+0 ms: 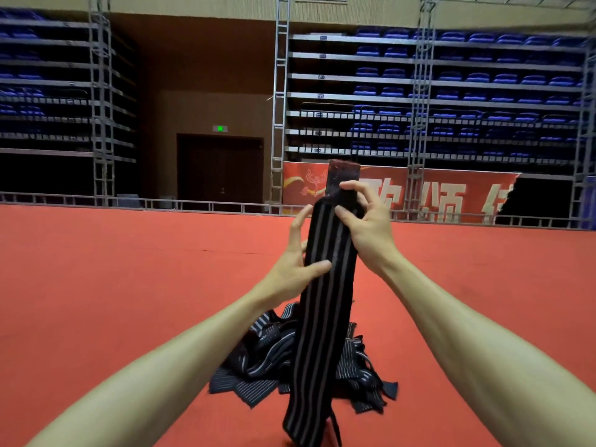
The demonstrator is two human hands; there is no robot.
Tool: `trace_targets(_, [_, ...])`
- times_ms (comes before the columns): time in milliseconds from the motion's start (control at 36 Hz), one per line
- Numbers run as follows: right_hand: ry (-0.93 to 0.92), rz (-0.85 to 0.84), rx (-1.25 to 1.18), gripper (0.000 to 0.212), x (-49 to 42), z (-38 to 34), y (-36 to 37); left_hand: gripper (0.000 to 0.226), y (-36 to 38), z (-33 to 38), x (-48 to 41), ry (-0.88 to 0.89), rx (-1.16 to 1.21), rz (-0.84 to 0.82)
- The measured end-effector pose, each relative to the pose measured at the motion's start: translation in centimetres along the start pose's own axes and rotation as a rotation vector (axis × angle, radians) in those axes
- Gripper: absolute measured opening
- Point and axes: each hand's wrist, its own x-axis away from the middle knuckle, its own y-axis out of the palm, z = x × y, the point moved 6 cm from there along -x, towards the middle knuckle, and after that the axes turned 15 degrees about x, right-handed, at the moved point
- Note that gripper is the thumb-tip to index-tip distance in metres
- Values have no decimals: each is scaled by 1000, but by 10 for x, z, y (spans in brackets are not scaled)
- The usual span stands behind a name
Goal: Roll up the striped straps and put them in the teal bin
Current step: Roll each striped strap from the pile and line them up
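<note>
Pinching, right fingers point(347, 217): thumb on the front and curled fingertips at the top of the striped strap point(325, 304), just below its dark end patch point(343, 175).
Right hand point(367, 233): closed round the upper end, holding it upright in the air.
Left fingers point(317, 265): thumb pressed flat across the striped face; the rest spread behind, mostly hidden, seen only as fingertips along the left edge.
Left hand point(290, 269): lower than the right, clamping the same strap between thumb and fingers.
Strap: black with pale lengthwise stripes, unrolled, hanging straight from both hands to the bottom edge of view.
Strap pile point(258, 362): loose heap of more striped straps, lying on the red floor point(96, 285) well inside its edges, directly behind the hanging strap and hidden by it at the centre.
Railing point(193, 206): low metal, along the floor's far edge.
Banner point(451, 195): red with large pale characters, behind the railing at right, partly covered by the raised end patch and right fingers.
Seats point(483, 75): blue, folded, in tiers above the banner and at far left.
Truss tower point(280, 91): upright, between seats and doorway.
Door point(221, 169): dark, double, under a green lit sign point(220, 128).
</note>
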Motion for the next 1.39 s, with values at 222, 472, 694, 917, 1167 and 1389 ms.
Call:
trace_targets(222, [-2,-26,129,34,-3,6,9,89,-3,-17,-3,125,-158,62])
trace_targets(472, [42,20,77,35,-11,12,10,93,-4,-38,17,41,-214,-41])
trace_targets(694, [38,28,107,33,-22,12,7,91,-18,-61,29,-101,-197,-53])
trace_targets(917, [25,42,123,34,-22,16,13,97,-18,-75,38,-113,-263,-128])
trace_targets(1167, [33,140,106,35,-30,16,8,107,-20,-117,77,-313,-380,-261])
trace_targets(1389, [70,182,74,35,-28,23,8,110,-31,-150,109,-397,-455,-242])
